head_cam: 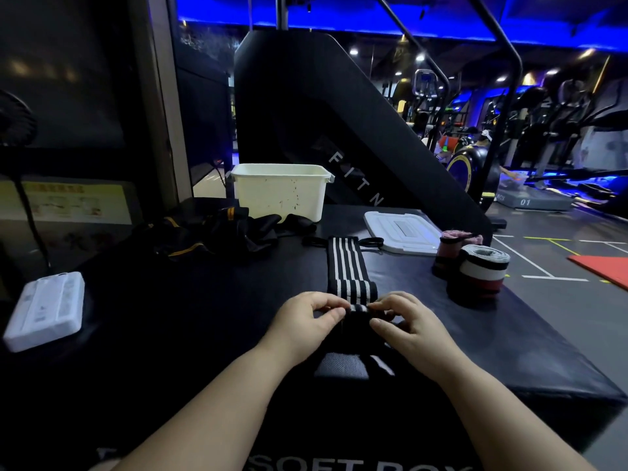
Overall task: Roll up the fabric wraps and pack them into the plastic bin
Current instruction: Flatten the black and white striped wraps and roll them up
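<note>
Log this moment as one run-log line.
stage: rolling striped wrap | left hand: pinches rolled end | right hand: pinches rolled end | rolled wraps: two, outside bin | bin contents: not visible

The black machine reads "FITN", padded box "SOFT BOX", grey step "01".

Left hand & right hand nearly touching, fingers curled, prob. pinching.

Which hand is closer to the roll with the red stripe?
Right. The right hand is just left of the roll; the left hand is farther left still. Both pinch the wrap.
</note>
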